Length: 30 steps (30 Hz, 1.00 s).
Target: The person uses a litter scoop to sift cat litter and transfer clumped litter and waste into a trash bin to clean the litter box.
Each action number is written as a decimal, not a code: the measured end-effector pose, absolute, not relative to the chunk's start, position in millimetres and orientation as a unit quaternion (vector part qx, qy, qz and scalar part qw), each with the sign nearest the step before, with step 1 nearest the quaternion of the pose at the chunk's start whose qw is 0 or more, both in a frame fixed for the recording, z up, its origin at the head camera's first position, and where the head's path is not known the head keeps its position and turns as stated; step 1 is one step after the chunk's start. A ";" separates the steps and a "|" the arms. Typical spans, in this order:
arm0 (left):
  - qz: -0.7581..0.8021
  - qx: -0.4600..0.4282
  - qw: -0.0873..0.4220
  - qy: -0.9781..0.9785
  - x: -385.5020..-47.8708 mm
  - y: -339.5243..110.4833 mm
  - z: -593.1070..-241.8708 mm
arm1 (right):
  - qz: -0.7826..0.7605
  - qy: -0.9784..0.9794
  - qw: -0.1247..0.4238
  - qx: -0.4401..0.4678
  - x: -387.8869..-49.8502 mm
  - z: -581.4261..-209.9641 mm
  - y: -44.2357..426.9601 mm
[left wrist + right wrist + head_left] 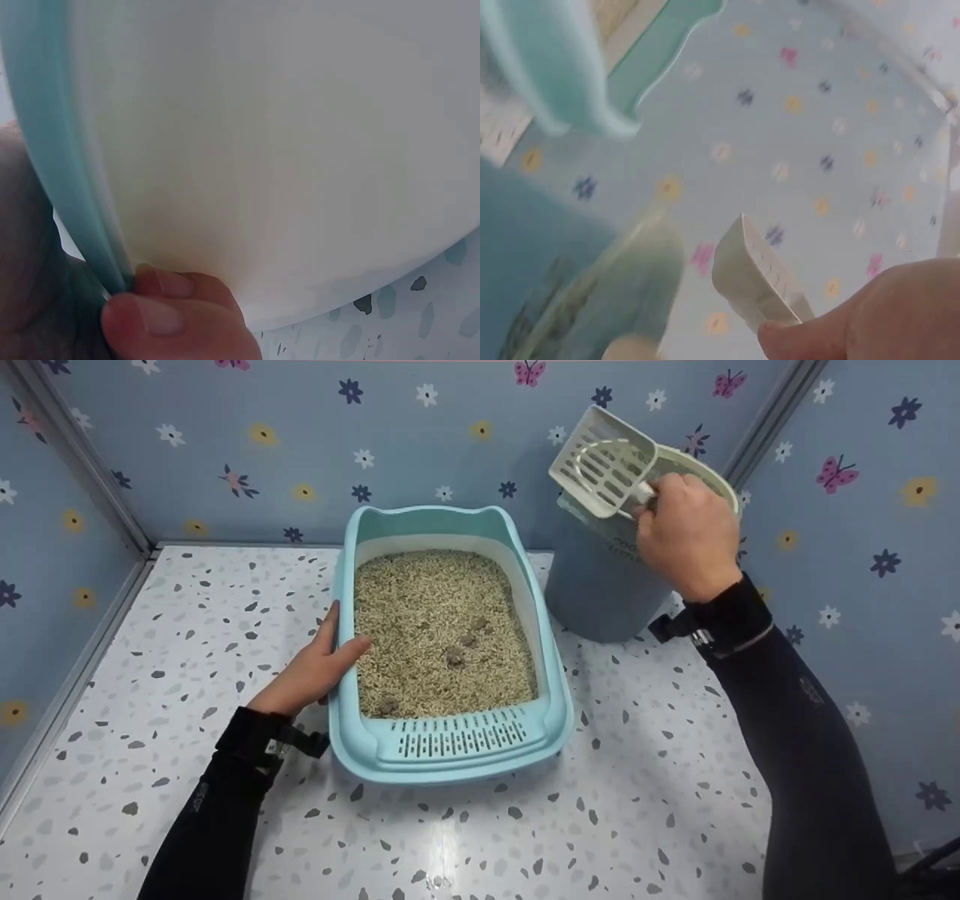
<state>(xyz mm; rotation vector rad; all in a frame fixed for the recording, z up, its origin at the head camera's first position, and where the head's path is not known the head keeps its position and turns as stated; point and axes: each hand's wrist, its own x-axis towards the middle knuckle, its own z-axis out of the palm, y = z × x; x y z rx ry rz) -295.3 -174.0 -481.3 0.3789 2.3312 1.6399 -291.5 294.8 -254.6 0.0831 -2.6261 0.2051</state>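
A light-blue litter box [450, 771] holds tan pellet litter [427, 607] with several dark clumps [455, 658]. On its left rim rests my left hand [311, 675], thumb over the top; the left wrist view shows its fingers [176, 322] curled beneath the rim. My right hand [690, 532] grips the handle of a pale slotted litter scoop [611, 461], tilted over the mouth of a blue-grey bin [600, 585]. No clump is visible on the scoop. In the right wrist view the scoop [754, 274] appears edge-on above the thumb. The bin's inside is mostly hidden.
Blue flowered panels [262, 495] enclose the back and both sides. The bin stands close to the right panel and right of the litter box. White speckled flooring [637, 795] lies beneath both. A dark cable-like thing [930, 862] shows at the lower right.
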 end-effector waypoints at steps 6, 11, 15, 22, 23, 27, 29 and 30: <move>0.564 0.127 0.133 0.805 -297.2 -174.3 -481.7 | 0.075 -0.980 0.150 0.111 -272.1 -264.3 259.3; 0.562 0.128 0.132 0.806 -297.3 -173.5 -480.6 | 0.042 -0.984 0.065 0.161 -266.5 -281.4 236.5; 0.559 0.127 0.131 0.809 -297.1 -173.7 -479.7 | -0.005 -0.984 0.035 0.173 -265.6 -297.1 218.6; 0.562 0.125 0.128 0.808 -294.9 -173.3 -479.7 | -0.131 -0.975 -0.028 0.178 -272.2 -311.7 186.5; 0.563 0.125 0.128 0.807 -294.2 -173.2 -479.3 | -0.147 -0.971 -0.033 0.184 -273.3 -312.9 182.4; 0.567 0.132 0.126 0.803 -294.2 -172.9 -479.6 | -0.203 -0.953 -0.046 0.220 -276.0 -314.5 168.7; 0.571 0.134 0.125 0.800 -294.4 -172.6 -479.8 | -0.223 -0.945 -0.060 0.231 -277.4 -313.7 163.3; 0.572 0.136 0.125 0.799 -294.9 -172.3 -480.3 | -0.231 -0.941 -0.067 0.236 -278.0 -313.1 161.0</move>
